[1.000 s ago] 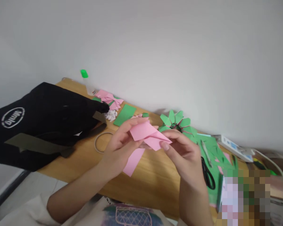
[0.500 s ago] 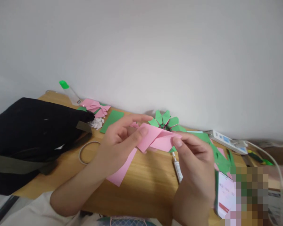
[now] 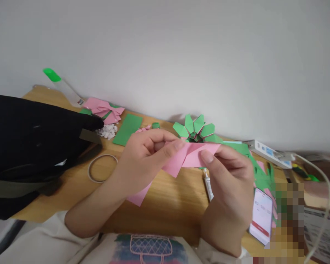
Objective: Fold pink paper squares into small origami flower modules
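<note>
A folded pink paper (image 3: 176, 161) is held up over the wooden table, between both hands. My left hand (image 3: 151, 157) pinches its left part, thumb on the front. At its right part, my right hand (image 3: 225, 176) grips it with the thumb in front and fingers behind. A diagonal fold crosses the paper's middle. Beneath my left wrist lies another pink sheet (image 3: 139, 198), partly hidden. A green folded paper ring (image 3: 195, 130) stands behind the hands, and a small white tube (image 3: 208, 187) lies by my right hand.
A black bag (image 3: 38, 139) covers the table's left side. Nearby are a tape ring (image 3: 91, 170), white scraps (image 3: 107, 131), green paper (image 3: 128, 128) and pink folded pieces (image 3: 104, 110). On the right are a phone (image 3: 261, 216), a power strip (image 3: 269, 154) and a cable (image 3: 326, 216).
The pink paper's right part now looks flatter, with its top edge straighter. My left fingers have closed in towards the paper. The camera view has shifted, so the table items appear higher.
</note>
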`<state>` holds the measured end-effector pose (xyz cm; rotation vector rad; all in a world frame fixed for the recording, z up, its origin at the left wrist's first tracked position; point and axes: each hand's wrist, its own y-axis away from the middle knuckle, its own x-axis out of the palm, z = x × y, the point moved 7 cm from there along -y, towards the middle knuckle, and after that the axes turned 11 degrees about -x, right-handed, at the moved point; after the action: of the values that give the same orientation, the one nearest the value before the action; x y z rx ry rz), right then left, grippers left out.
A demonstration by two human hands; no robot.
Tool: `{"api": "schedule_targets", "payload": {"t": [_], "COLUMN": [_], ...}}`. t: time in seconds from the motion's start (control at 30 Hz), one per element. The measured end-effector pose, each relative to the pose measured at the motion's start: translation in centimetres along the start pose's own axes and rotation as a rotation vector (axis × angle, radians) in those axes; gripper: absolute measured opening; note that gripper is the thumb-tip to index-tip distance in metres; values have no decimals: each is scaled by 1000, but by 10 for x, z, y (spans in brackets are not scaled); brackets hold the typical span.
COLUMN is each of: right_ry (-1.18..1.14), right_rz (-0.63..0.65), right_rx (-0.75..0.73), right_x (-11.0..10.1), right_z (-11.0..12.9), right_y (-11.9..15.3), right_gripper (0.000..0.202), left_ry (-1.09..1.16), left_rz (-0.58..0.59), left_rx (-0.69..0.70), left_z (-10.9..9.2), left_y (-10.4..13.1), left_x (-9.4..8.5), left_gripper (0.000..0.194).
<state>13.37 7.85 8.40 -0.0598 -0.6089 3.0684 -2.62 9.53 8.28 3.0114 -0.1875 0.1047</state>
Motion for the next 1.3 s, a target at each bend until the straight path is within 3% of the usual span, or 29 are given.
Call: {"api": "schedule_targets", "payload": {"t": [0.43, 0.67, 0.87, 1.0, 1.17, 1.3], "right_ry": [34, 103, 109, 80, 45, -16], "right_rz": [65, -47, -117, 22, 118, 26], "right_rx": [-1, 25, -30, -16, -30, -44], "right_x": [9, -1, -5, 2, 5, 1], "right_z": [-3, -7, -7, -8, -6, -7], "right_y": [-1, 3, 4, -2, -6, -4], "right_gripper": [11, 4, 4, 4, 10, 30], "left_ry": [-89, -41, 34, -20, -224, -255], "left_rz": [-60, 24, 72, 42, 5, 75], "left_rx": [65, 1, -93, -60, 44, 15], "left_z": [-2, 0, 10, 10, 0, -2], "left_y": [4, 3, -1, 0, 1, 2], "left_x": [-1, 7, 12, 8, 6, 11], "left_gripper": [12, 4, 24, 23, 16, 10]}}
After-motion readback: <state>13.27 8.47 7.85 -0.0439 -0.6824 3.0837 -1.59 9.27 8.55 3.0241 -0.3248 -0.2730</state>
